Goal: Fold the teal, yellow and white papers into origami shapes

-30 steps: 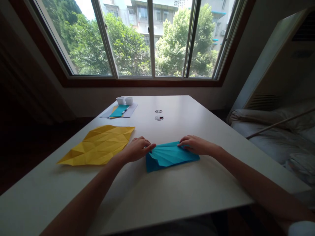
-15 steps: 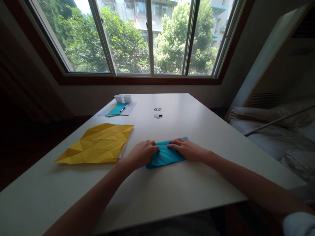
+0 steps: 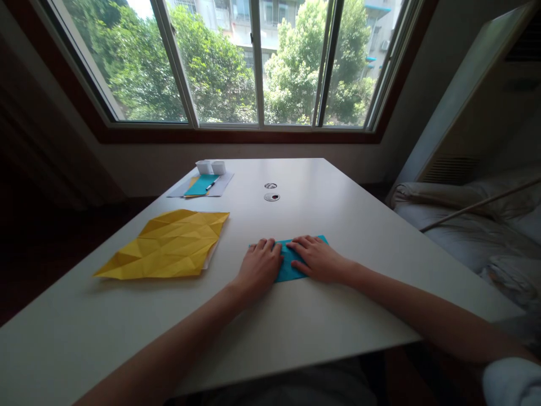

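Note:
A folded sheet of blue paper [image 3: 288, 270] lies flat on the white table under both my hands. My left hand [image 3: 262, 264] rests palm down over its left part, fingers stretched forward, hiding most of that end. On the right part lies my right hand [image 3: 316, 258], its fingers spread and pressing on the paper. Between the hands a strip of blue shows, and its far right corner sticks out past my right fingers. To the left is a creased yellow sheet of paper [image 3: 171, 245], unfolded, with something white beneath its right edge.
Two small white containers [image 3: 211, 167] stand at the table's far left. Before them lie blue and yellow sheets [image 3: 200, 185] with a pen [image 3: 212, 184] on top. Two round fittings [image 3: 271, 197] are set into the table [image 3: 338, 316]. A cushioned seat [image 3: 439, 220] is at right.
My left hand has gone from gripping the paper's left edge to lying flat on it. That raised left part is now pressed down, and the blue paper looks flatter.

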Demonstrator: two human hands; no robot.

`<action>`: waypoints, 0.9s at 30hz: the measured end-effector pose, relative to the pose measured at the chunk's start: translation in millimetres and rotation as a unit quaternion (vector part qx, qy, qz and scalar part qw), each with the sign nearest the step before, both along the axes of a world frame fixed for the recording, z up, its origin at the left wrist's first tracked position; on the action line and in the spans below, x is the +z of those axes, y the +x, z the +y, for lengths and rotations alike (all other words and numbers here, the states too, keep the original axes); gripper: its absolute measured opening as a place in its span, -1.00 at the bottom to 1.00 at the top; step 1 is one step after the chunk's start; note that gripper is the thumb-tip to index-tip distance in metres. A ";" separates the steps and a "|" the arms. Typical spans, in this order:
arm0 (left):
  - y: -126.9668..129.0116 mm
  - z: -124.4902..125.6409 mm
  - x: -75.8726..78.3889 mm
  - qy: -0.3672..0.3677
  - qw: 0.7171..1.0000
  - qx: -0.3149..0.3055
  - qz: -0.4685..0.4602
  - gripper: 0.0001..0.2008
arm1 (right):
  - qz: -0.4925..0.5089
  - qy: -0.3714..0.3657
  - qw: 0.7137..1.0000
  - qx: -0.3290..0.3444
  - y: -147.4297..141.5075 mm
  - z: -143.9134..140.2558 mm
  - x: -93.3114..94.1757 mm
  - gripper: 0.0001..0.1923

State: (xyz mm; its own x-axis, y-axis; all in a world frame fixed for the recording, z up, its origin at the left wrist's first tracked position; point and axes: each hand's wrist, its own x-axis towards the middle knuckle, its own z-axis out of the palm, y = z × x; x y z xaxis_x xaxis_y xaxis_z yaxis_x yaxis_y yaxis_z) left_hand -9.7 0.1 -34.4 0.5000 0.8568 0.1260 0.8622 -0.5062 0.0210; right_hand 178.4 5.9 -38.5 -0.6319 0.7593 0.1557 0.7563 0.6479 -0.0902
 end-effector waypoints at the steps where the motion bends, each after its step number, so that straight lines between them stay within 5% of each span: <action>1: -0.9 0.8 -4.3 -0.018 1.000 -0.014 -0.008 -0.58 | 0.006 -0.010 1.000 0.002 0.7 0.9 -3.2 -0.47; 9: -4.1 5.0 -17.5 -0.109 0.994 -0.011 -0.009 -0.41 | -0.003 -0.136 0.991 -0.010 4.0 7.3 -11.7 -0.31; 27: -30.7 -4.8 16.5 -0.171 0.965 0.148 0.135 -0.04 | -0.063 -0.233 0.968 -0.075 30.9 13.8 3.6 0.05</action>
State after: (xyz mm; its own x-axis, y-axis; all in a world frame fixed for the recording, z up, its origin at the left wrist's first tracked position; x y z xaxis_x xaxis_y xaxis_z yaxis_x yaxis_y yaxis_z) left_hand -40.4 -4.6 -17.9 0.2018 0.9357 -0.2893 0.9655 -0.2397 -0.1018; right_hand 209.4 19.7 -34.9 -0.5015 0.8130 -0.2959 0.8623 0.4420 -0.2471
